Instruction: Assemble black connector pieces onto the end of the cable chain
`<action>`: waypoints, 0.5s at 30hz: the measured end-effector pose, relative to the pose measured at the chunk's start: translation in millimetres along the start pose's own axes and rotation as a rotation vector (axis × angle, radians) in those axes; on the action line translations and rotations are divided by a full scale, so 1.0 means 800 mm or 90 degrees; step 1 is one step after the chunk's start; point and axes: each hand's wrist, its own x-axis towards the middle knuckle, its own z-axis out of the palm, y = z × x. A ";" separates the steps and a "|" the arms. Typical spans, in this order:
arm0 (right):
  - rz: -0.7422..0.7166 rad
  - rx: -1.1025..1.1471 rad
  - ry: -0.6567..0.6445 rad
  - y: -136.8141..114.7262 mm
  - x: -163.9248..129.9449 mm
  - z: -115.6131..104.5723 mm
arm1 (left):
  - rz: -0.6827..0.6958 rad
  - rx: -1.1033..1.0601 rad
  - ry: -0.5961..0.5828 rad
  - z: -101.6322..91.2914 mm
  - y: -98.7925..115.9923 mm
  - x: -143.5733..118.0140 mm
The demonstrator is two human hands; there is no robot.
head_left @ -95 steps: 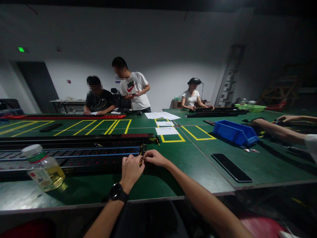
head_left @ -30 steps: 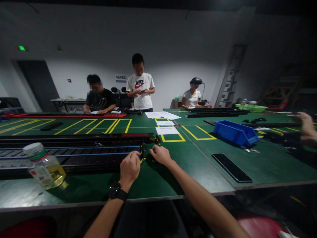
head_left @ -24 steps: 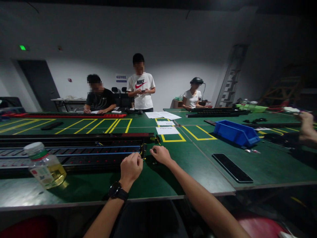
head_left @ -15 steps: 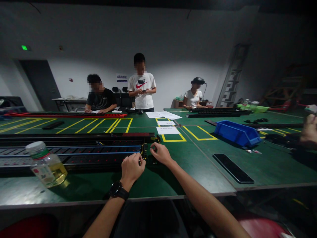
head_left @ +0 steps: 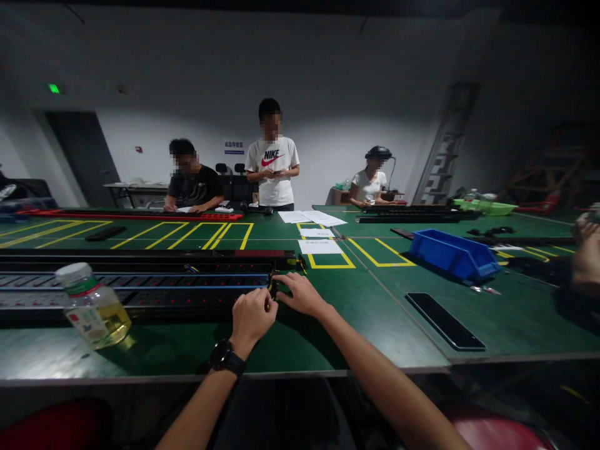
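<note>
A long black rail (head_left: 140, 289) with blue wires and rows of small red parts lies across the green table (head_left: 328, 337). Both my hands meet at its right end. My left hand (head_left: 252, 315), a black watch (head_left: 225, 357) on its wrist, is closed, its fingertips pinching a small yellow piece (head_left: 269, 290) at the rail's end. My right hand (head_left: 300, 294) lies just right of it, fingers curled onto the black end piece (head_left: 276, 286). What sits between the fingertips is mostly hidden.
A bottle of yellow liquid (head_left: 94, 306) stands near the front left. A flat black slab (head_left: 445, 322) and a blue bin (head_left: 452, 255) lie to the right, papers (head_left: 319, 246) beyond. A co-worker's hand (head_left: 585, 250) is at the right edge. Three people work at the far side.
My right hand has slid left from the table back onto the rail's end, closing up to my left hand. The view has shifted slightly to the left.
</note>
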 end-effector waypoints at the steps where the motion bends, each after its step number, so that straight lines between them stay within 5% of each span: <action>1: 0.003 0.000 0.007 -0.001 0.001 -0.001 | -0.001 -0.001 -0.003 -0.001 0.000 0.000; 15: 0.159 0.069 0.087 0.009 0.003 0.002 | -0.011 -0.002 -0.022 -0.006 0.003 0.001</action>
